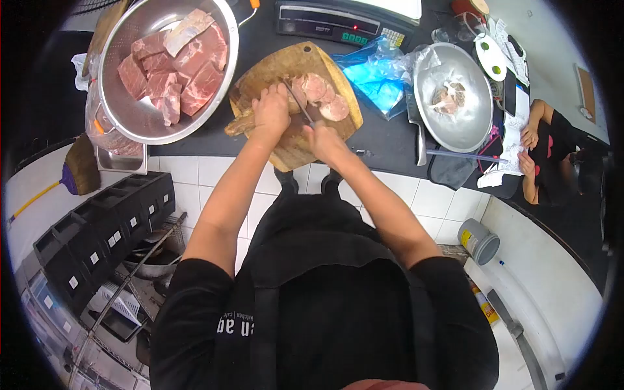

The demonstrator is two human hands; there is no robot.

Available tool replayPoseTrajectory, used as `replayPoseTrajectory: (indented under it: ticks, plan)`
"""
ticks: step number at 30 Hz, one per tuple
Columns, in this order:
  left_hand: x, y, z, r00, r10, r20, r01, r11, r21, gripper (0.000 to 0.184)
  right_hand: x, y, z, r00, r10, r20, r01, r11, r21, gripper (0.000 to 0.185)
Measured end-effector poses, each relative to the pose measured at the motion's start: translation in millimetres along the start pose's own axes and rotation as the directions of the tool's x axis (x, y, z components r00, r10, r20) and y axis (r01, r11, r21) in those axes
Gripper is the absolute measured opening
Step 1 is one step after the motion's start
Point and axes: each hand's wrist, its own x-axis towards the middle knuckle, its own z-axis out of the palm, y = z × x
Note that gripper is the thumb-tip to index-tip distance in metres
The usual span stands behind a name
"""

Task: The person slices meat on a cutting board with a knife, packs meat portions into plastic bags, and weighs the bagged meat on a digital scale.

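A wooden cutting board [286,151] lies on the dark counter in front of me. My left hand [272,112] presses down on a long piece of meat [242,123], whose brownish end sticks out to the left. In my right hand [327,142] is the handle of a knife [300,103]. Its blade stands at the right end of the meat, close to my left fingers. Several pale pink meat slices [318,90] lie on the board just right of the blade.
At the left stands a steel colander [227,71] with big raw meat chunks. A scale [331,27], a blue plastic bag [378,79], a metal bowl [478,120] with scraps and a second knife [420,140] lie beyond and right. Another person's hands [530,140] rest on papers at far right.
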Motion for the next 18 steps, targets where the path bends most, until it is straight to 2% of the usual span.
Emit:
replayPoseTrajectory:
  ticks: [2, 3, 5, 7, 9, 13, 15, 17, 18]
  plan:
    - [-2, 1, -4, 0.999, -0.004, -0.036, 0.004, 1.0, -0.005, 0.053, 31, 4, 18, 0.987, -0.129, -0.093, 0.129, 0.992, -0.005, 0.043]
    - [-2, 2, -6, 0.998, -0.008, -0.062, 0.008, 1.0, -0.011, 0.047, 33, 4, 19, 0.984, -0.143, -0.102, 0.143, 0.99, -0.009, 0.043]
    - [-1, 5, -4, 0.996, -0.012, -0.083, 0.011, 1.0, -0.003, 0.048, 27, 10, 24, 0.976, -0.164, -0.145, 0.165, 0.986, -0.006, 0.042]
    - [2, -2, 2, 0.995, -0.014, -0.096, 0.016, 1.0, 0.022, 0.049, 12, 27, 29, 0.973, -0.167, -0.159, 0.175, 0.984, 0.035, 0.043]
    - [3, -2, 5, 0.995, -0.034, -0.092, 0.035, 0.999, 0.014, 0.051, -3, 36, 31, 0.992, -0.062, -0.113, 0.06, 0.998, -0.013, 0.043]
    - [-2, -4, 0, 0.999, 0.002, -0.049, -0.001, 1.0, 0.013, 0.049, 20, 27, 21, 0.976, -0.151, -0.155, 0.146, 0.988, -0.042, 0.045]
    - [-3, -6, 1, 0.989, 0.049, -0.143, -0.044, 0.998, 0.037, 0.044, 32, 26, 17, 0.974, -0.171, -0.147, 0.159, 0.983, -0.087, 0.045]
    - [-3, -6, 3, 0.985, 0.03, -0.171, -0.016, 0.996, 0.087, 0.042, 28, 30, 8, 0.957, -0.223, -0.186, 0.206, 0.973, -0.106, 0.047]
    - [-5, -5, 5, 0.983, 0.024, -0.184, 0.001, 0.991, 0.136, 0.039, 22, 27, 1, 0.969, -0.179, -0.171, 0.159, 0.98, -0.12, 0.047]
